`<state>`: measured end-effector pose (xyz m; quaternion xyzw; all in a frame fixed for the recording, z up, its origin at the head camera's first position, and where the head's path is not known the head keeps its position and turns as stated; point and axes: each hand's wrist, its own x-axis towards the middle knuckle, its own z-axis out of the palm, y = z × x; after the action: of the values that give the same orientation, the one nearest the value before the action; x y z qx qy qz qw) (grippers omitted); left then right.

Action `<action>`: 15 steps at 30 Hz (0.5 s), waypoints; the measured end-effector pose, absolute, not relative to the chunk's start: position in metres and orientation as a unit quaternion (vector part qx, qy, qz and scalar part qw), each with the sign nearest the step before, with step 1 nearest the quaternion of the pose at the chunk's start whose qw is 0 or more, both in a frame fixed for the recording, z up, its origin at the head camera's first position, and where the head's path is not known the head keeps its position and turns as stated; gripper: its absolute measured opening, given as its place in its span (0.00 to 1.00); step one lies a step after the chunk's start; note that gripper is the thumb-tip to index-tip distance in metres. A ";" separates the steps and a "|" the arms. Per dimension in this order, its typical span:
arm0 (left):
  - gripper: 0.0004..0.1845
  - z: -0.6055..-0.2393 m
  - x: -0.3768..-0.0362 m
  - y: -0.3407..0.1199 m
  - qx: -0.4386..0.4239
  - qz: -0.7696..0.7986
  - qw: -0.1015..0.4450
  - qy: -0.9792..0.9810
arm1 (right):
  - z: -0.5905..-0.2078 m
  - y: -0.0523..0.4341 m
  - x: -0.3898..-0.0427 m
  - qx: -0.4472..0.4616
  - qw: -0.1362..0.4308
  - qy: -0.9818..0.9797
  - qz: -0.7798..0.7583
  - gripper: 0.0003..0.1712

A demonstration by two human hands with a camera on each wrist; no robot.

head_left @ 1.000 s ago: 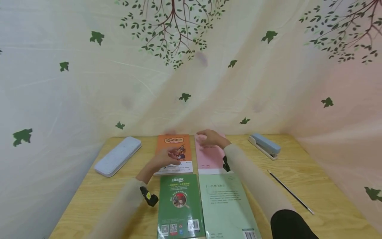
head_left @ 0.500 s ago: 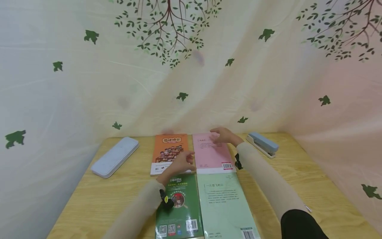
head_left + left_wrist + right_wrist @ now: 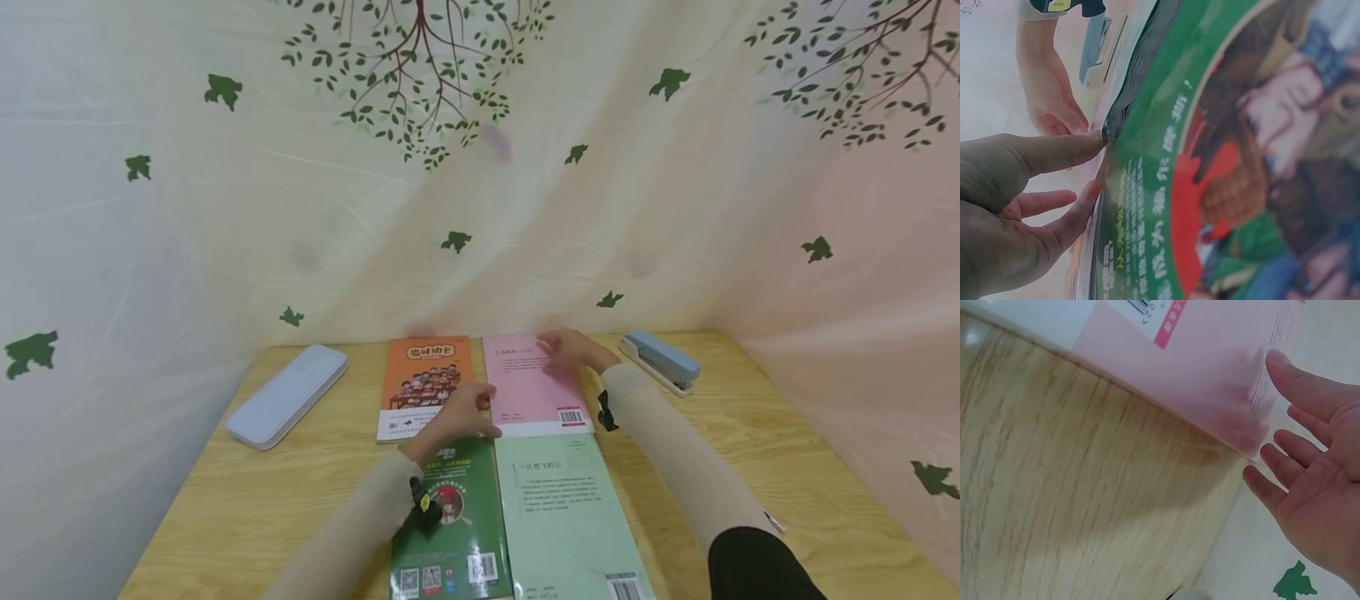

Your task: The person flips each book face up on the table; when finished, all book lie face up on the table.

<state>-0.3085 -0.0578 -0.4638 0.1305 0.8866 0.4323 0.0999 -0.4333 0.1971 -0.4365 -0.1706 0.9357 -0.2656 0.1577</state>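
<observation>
Broadly, a wooden table (image 3: 247, 492) is seen in front of a pale curtain (image 3: 225, 233) printed with green leaves and branches. Four books are laid on it in a two-by-two block: a dark green book (image 3: 457, 533) and a light green book (image 3: 570, 517) in the near row, an orange book (image 3: 423, 383) and a pink book (image 3: 525, 379) in the far row, edges close together. A pale blue pencil case (image 3: 287, 396) is set at the far left, well apart from the books, and a blue stapler (image 3: 660, 360) at the far right, just beside the right forearm.

The left hand (image 3: 459, 414) is placed at the junction of the orange, pink and dark green books; in the left wrist view its fingers (image 3: 1054, 153) are shown nearly straight, their tips meeting the far edge of the dark green book (image 3: 1222, 156), nothing being gripped. The right hand (image 3: 566, 350) is held over the far right corner of the pink book; in the right wrist view the palm is spread with straight fingers (image 3: 1297, 384) at that corner of the pink book (image 3: 1210, 369), whether touching it cannot be told.
</observation>
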 end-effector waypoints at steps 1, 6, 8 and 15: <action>0.44 -0.464 -0.309 -0.058 0.131 0.434 0.100 0.886 | -0.439 0.198 -0.435 -0.169 0.162 0.936 -0.263 0.43; 0.42 -0.466 -0.307 -0.057 0.133 0.433 0.097 0.886 | -0.445 0.202 -0.436 -0.167 0.169 0.937 -0.257 0.42; 0.41 -0.466 -0.307 -0.057 0.138 0.427 0.094 0.889 | -0.446 0.202 -0.435 -0.168 0.167 0.934 -0.266 0.42; 0.39 -0.465 -0.309 -0.058 0.160 0.383 0.073 0.907 | -0.454 0.201 -0.436 -0.158 0.165 0.928 -0.295 0.43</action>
<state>-0.3094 -0.0581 -0.4649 0.1604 0.9068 0.3828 0.0735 -0.4362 0.2009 -0.4536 -0.1580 0.9280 -0.2946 0.1648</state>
